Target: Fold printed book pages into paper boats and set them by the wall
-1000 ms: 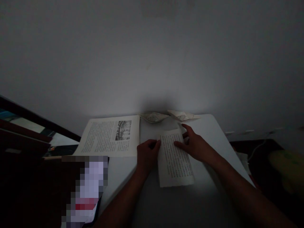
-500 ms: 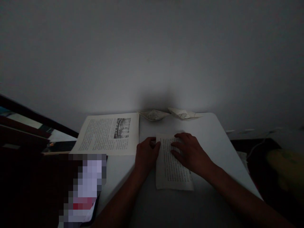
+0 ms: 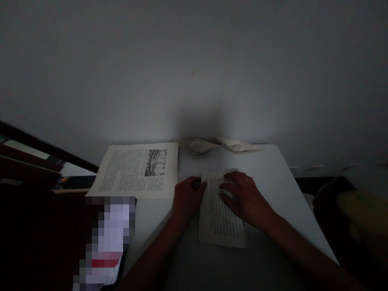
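A printed paper page [image 3: 222, 226], folded lengthwise, lies on the white table [image 3: 273, 178] in front of me. My left hand [image 3: 187, 198] is curled at the page's upper left edge, with its fingertips pinching that edge. My right hand [image 3: 245, 198] lies flat on the upper part of the page, fingers spread and pressing down. Both forearms reach in from the bottom of the view.
An open book [image 3: 138, 169] with a picture on its page lies at the table's left. Two folded paper boats [image 3: 196, 146] [image 3: 236, 144] sit against the wall at the back. Dark furniture and a blurred patch lie to the left; a cable runs at the right.
My right hand has moved from the page's far right corner onto the page and now presses it flat. The page's top flap has been folded down. The left hand has stayed at the edge.
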Tool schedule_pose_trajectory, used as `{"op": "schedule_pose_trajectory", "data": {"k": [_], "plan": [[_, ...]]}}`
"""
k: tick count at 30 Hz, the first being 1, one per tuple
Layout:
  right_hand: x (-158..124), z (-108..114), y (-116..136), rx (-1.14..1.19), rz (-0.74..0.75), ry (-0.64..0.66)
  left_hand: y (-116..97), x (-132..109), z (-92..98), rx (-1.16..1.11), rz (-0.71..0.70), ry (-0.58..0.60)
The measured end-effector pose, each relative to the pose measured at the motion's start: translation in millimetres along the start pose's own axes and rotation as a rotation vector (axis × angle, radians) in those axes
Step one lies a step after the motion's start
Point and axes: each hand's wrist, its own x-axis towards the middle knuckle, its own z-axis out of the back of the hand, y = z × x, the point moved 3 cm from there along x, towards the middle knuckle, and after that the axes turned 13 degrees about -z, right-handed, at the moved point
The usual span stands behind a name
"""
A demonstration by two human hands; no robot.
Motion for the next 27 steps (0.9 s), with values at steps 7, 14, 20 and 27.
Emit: {"op": "schedule_pose_trajectory", "data": {"k": [7,14,20,27], "plan": [[1,-1,0,0.014,0.022,-0.007,0,0,0.4,-0.009,0.017,0.018],[-1,3,-2,0.142,-0.087,-0.026,3,-1,-0.1,-0.079,0.009,0.014],[-1,5,-20,0.922,-0.516,-0.072,5,-3,4.4,-0.39,0.042,-0.024],[-1,-8,-22,1.51,-0.626,0.12,8,-5,3.7,-0.592,0.063,-0.048]]}}
